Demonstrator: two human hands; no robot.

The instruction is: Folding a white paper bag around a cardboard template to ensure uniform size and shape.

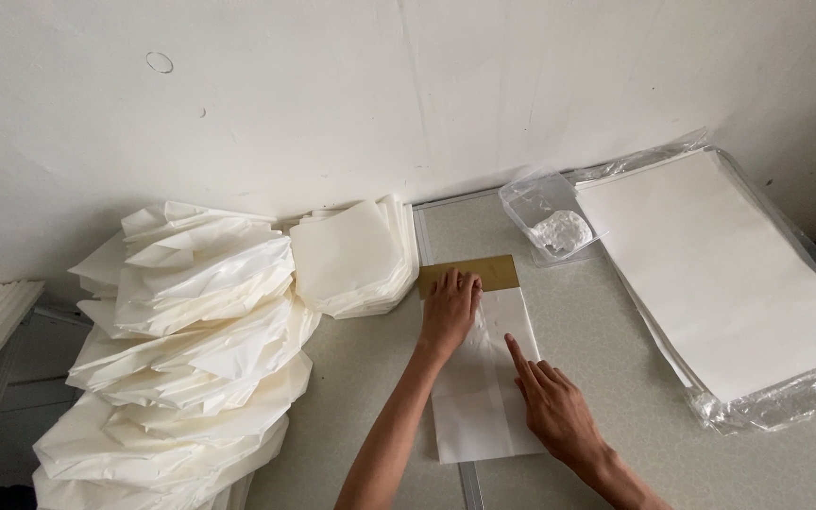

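A white sheet of paper (480, 406) lies on the table (606, 378) over a tan cardboard piece (493, 272) whose far end sticks out. My left hand (449, 310) lies flat on the sheet's far end, fingers on the cardboard's edge. My right hand (550, 401) rests on the sheet's right side, its index finger stretched out and pressing along the paper. Neither hand grips anything.
A big heap of folded white paper pieces (186, 359) fills the left. A smaller fanned stack (351, 255) sits by the wall. At the right lies a pack of large white sheets (729, 274) in clear plastic wrap, and a clear plastic tub (550, 219).
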